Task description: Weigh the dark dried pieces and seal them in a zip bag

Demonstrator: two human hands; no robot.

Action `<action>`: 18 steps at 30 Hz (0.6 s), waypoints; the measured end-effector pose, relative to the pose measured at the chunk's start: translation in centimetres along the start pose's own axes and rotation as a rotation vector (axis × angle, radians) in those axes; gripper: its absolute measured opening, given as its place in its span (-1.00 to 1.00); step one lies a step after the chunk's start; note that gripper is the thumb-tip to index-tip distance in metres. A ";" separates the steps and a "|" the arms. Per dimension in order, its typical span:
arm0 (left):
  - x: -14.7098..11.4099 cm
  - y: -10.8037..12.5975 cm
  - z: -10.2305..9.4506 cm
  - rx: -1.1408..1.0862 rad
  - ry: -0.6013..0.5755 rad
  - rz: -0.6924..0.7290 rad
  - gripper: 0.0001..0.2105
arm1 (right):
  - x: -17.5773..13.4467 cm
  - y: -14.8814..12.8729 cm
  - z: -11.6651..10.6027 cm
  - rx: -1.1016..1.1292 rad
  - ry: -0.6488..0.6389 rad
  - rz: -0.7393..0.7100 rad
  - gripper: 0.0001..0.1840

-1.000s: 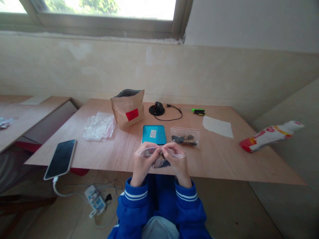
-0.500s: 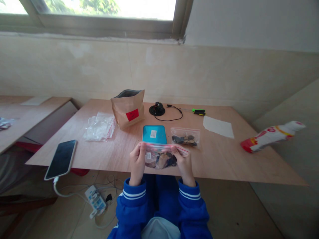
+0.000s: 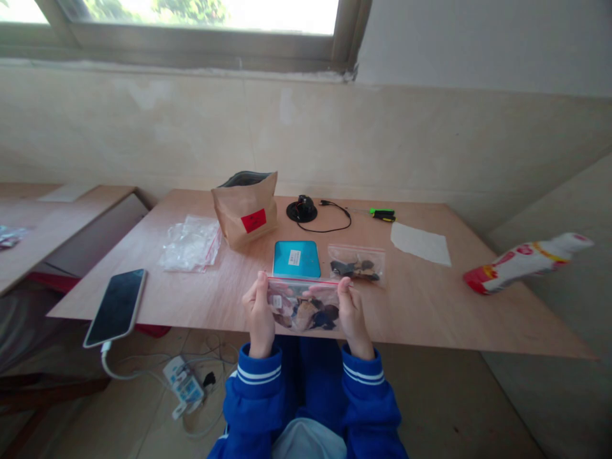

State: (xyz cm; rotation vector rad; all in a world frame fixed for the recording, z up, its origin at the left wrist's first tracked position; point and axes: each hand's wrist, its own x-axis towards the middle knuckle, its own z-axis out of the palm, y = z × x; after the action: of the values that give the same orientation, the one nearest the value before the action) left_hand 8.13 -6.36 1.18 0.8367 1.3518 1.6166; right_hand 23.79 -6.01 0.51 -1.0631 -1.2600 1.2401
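Note:
Between my hands a clear zip-lock bag [image 3: 306,307] with a red seal line is held up over the table's front edge. Dark and tan pieces and a small white label show inside it. My left hand [image 3: 259,313] grips its left end, thumb on top, and my right hand [image 3: 352,313] grips the right end the same way. Just beyond the bag lies a blue flat box [image 3: 296,256] with a white label. A second zip-lock bag [image 3: 356,262] of similar pieces rests to the right of the box.
Behind stand an open brown paper pouch [image 3: 246,210] and a black round device [image 3: 301,208] with a cable. Clear plastic bags [image 3: 190,244] and a charging phone [image 3: 116,307] are at left. Screwdrivers [image 3: 382,215], white paper [image 3: 421,244] and a tilted bottle [image 3: 523,262] are at right.
My right hand's thumb has slid along the seal to the bag's right end. My left hand has shifted slightly left, and the bag now hangs stretched flat between both hands.

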 end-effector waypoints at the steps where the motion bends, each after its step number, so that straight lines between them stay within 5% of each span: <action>1: 0.0 0.0 0.0 -0.010 0.023 0.001 -0.52 | 0.0 0.0 0.0 0.016 -0.027 0.005 -0.24; 7: 0.4 -0.2 -0.2 -0.022 0.073 -0.001 -0.46 | 0.2 0.2 -0.3 -0.095 -0.172 -0.020 -0.60; 12: 1.0 0.0 -0.5 0.005 -0.097 -0.040 -0.45 | 1.4 0.8 -1.6 -0.184 0.125 -0.068 -0.62; 18: 2.9 1.4 -2.8 0.115 -0.161 0.052 -0.57 | 6.2 1.2 -9.5 -0.307 0.543 -0.065 -0.48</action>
State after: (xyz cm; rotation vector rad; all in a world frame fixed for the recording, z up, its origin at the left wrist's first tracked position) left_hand 4.13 -5.00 1.94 1.0560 1.3277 1.4868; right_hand 32.66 1.11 -0.75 -1.4483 -1.0604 0.6482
